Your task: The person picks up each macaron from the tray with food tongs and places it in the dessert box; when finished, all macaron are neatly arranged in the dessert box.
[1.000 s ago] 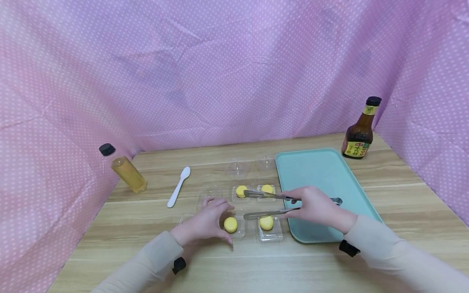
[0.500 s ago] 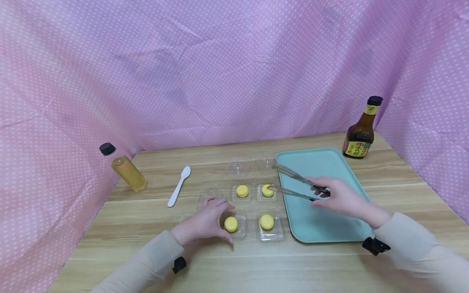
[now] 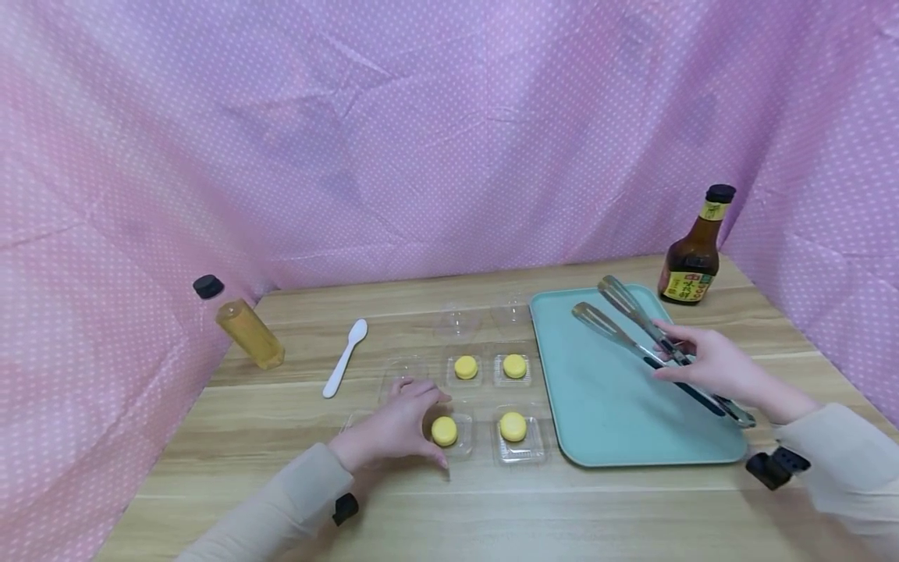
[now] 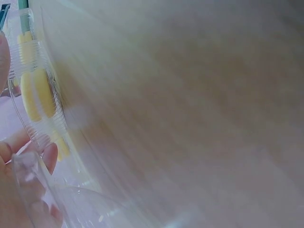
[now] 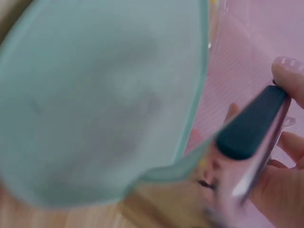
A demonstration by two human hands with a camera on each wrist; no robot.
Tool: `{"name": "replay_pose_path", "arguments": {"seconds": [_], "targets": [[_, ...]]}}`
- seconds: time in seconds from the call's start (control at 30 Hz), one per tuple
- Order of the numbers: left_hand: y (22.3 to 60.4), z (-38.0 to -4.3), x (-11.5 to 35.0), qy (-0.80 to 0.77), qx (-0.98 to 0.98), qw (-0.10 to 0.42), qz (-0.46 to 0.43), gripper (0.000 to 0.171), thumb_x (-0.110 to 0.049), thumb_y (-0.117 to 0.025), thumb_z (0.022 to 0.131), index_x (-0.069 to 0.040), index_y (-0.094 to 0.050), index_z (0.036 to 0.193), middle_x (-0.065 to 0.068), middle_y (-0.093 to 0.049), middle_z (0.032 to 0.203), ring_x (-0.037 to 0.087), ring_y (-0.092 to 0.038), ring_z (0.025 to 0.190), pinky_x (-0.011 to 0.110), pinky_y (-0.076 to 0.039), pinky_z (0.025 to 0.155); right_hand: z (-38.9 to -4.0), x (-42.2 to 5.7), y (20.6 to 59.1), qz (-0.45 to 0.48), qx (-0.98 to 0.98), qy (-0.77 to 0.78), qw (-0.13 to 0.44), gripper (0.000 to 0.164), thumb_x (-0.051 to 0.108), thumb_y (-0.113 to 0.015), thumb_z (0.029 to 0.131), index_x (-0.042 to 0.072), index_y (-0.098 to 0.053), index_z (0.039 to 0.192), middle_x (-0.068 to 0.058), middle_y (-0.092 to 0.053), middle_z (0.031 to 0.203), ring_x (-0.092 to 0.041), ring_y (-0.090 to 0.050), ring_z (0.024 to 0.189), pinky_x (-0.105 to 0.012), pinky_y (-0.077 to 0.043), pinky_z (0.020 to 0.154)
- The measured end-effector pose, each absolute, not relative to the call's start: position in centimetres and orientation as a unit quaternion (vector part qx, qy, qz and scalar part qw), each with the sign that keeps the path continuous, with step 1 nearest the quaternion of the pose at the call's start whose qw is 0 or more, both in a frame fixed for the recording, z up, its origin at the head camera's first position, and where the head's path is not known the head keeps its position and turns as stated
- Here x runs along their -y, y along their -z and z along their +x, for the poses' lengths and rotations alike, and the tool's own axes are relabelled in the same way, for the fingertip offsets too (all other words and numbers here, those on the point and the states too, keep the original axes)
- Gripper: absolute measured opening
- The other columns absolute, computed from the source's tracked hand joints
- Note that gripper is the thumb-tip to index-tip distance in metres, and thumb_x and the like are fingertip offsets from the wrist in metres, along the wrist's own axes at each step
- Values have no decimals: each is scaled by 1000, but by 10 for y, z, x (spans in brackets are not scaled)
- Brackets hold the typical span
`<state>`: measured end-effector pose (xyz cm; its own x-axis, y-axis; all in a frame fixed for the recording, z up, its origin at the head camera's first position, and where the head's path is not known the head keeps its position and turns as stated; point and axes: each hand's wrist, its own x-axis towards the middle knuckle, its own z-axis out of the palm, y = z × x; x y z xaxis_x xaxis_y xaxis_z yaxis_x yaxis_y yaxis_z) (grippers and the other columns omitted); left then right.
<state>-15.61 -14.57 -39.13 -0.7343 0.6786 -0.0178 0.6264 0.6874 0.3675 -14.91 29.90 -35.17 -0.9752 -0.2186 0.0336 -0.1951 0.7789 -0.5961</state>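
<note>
My right hand (image 3: 712,363) grips metal tongs (image 3: 635,332) with dark handle pads, held over the right part of the green tray (image 3: 611,449). The tongs' arms are spread, with nothing between their tips. In the right wrist view a dark handle pad (image 5: 251,123) lies between thumb and fingers. My left hand (image 3: 396,429) holds a small clear plastic box (image 3: 460,445) by its sides, thumb on the near side, fingers on the far side. A yellow macaron (image 3: 444,431) sits in that box. Three more boxes hold one macaron each: near right (image 3: 513,427), far left (image 3: 466,367), far right (image 3: 515,366).
A white spoon (image 3: 344,359) lies left of the boxes. Farther left stands a bottle of yellowish liquid (image 3: 249,334) with a black cap. A brown sauce bottle (image 3: 691,261) stands behind the tray's right corner. Clear lids (image 3: 456,320) lie open behind the far boxes.
My right hand has carried the tongs rightward from the macaron boxes to over the tray, their tips swinging toward the back. The left hand has stayed in place.
</note>
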Motion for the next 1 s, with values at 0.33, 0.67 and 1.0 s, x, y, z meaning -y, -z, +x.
{"name": "replay_pose_path", "arguments": {"seconds": [0.33, 0.67, 1.0], "targets": [[393, -155, 146, -149, -912, 39, 380, 85, -52, -84, 57, -5, -56, 122, -3, -55, 109, 18, -51, 111, 56, -24, 107, -150, -341, 363, -29, -951, 305, 44, 82, 28, -72, 84, -12, -29, 141, -35, -56, 114, -41, -57, 99, -23, -49, 62], [393, -156, 146, -144, -917, 50, 369, 86, -54, -83, 58, -5, -56, 123, -4, -54, 110, 17, -50, 111, 53, -23, 109, -151, -390, 377, 16, -958, 274, 79, 86, 39, -62, 90, -17, -20, 140, -47, -43, 121, -46, -55, 95, -39, -50, 69], [392, -155, 146, -148, -915, 55, 371, 85, -53, -83, 58, -5, -56, 123, -3, -55, 111, 18, -50, 111, 53, -23, 108, -151, -407, 391, 46, -965, 250, 68, 91, 44, -63, 88, -19, -20, 137, -48, -41, 120, -50, -51, 96, -48, -48, 71]]}}
